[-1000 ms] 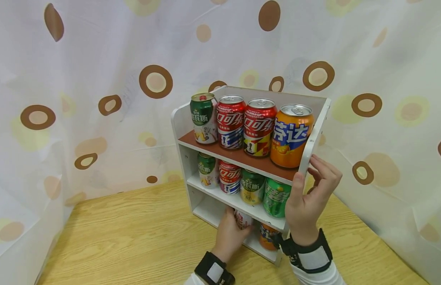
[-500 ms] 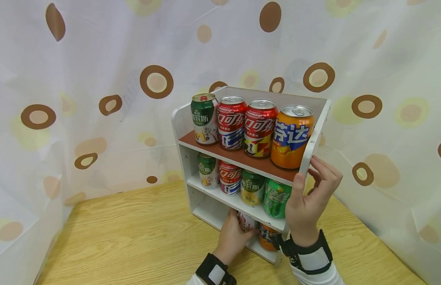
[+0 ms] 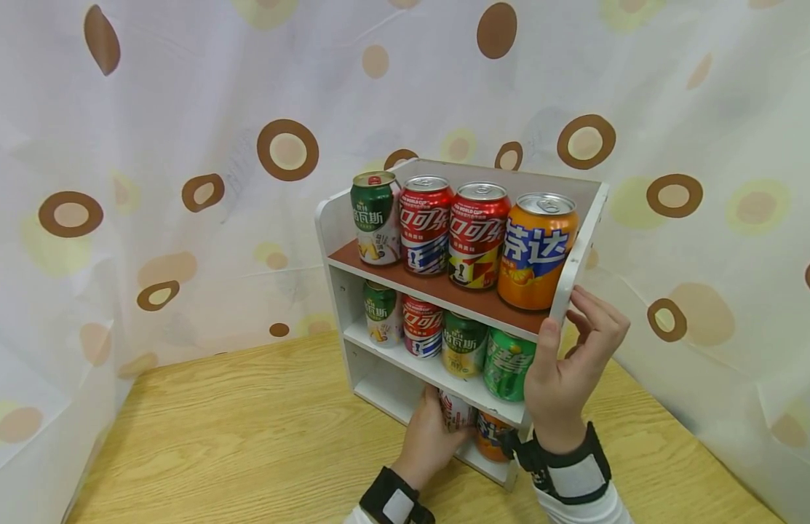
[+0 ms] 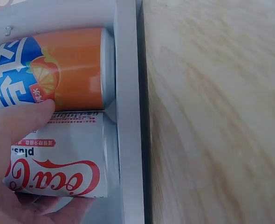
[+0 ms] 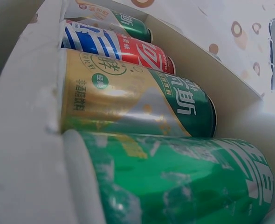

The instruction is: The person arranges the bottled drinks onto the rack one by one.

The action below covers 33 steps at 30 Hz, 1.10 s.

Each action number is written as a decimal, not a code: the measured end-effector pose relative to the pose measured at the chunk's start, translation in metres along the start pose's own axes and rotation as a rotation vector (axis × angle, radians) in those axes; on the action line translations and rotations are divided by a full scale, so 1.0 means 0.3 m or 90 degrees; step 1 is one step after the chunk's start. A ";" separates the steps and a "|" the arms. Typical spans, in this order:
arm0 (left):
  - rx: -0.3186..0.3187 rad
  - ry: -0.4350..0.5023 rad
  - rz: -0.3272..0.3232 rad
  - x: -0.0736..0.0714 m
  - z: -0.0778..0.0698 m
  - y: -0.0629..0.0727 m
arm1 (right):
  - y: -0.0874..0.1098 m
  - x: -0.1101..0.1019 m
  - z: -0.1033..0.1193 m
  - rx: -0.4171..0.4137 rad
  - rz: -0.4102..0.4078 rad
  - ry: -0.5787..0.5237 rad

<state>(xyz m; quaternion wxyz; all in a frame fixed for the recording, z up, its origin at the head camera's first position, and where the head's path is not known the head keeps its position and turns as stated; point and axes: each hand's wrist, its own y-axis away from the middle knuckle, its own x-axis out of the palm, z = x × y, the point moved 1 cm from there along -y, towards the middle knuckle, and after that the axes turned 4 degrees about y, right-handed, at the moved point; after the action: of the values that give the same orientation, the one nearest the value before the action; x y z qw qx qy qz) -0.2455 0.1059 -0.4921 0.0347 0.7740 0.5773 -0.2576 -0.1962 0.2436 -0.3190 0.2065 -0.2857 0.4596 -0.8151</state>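
Note:
On the bottom tier of a white shelf rack (image 3: pixel 437 375), my left hand (image 3: pixel 426 440) grips a white Coca-Cola can (image 4: pixel 63 163). The left wrist view shows thumb and fingers around this can, which stands right beside an orange Fanta can (image 4: pixel 72 70). My right hand (image 3: pixel 568 356) holds the rack's right side panel, thumb in front and fingers at the outer side. Close to the right wrist camera are a green Sprite can (image 5: pixel 175 182) and a gold-and-green can (image 5: pixel 133 98) on the middle tier.
The top tier carries a green-and-white can (image 3: pixel 375 218), two red Coca-Cola cans (image 3: pixel 426 225) and a large orange Fanta can (image 3: pixel 537 251). Several cans fill the middle tier, including a red one (image 3: pixel 422 325). The rack stands on a wooden table (image 3: pixel 247 437) before a patterned curtain (image 3: pixel 215 131).
My left hand has shifted the white Coca-Cola can to the right along the bottom tier, up beside the orange can. The right hand stays in place on the side panel.

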 end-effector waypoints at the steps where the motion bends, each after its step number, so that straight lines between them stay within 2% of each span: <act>1: 0.002 0.010 0.004 -0.002 0.003 -0.001 | 0.001 0.000 0.000 0.000 0.001 0.001; 4: -0.006 0.029 0.023 -0.017 0.009 -0.006 | 0.003 0.001 0.002 0.002 0.003 0.002; 9: 0.008 0.036 0.044 -0.059 0.010 -0.007 | 0.006 0.000 0.003 0.005 0.001 0.003; 15: 0.048 0.026 0.022 -0.135 -0.010 0.001 | 0.006 -0.002 0.004 0.007 -0.001 0.001; 24: 0.023 0.023 0.002 -0.243 -0.051 0.016 | 0.001 -0.004 0.004 0.006 -0.008 -0.001; 29: 0.038 0.028 -0.011 -0.292 -0.068 0.037 | 0.003 0.001 0.005 0.006 -0.005 -0.001; 33: 0.062 0.001 -0.027 -0.323 -0.089 0.054 | -0.001 0.002 0.003 0.004 -0.006 -0.002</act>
<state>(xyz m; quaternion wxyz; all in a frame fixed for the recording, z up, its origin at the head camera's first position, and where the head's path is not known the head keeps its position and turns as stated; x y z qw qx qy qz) -0.2404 0.0251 -0.4303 -0.0088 0.7629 0.5803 -0.2850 -0.1962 0.2427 -0.3182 0.2044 -0.2887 0.4552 -0.8171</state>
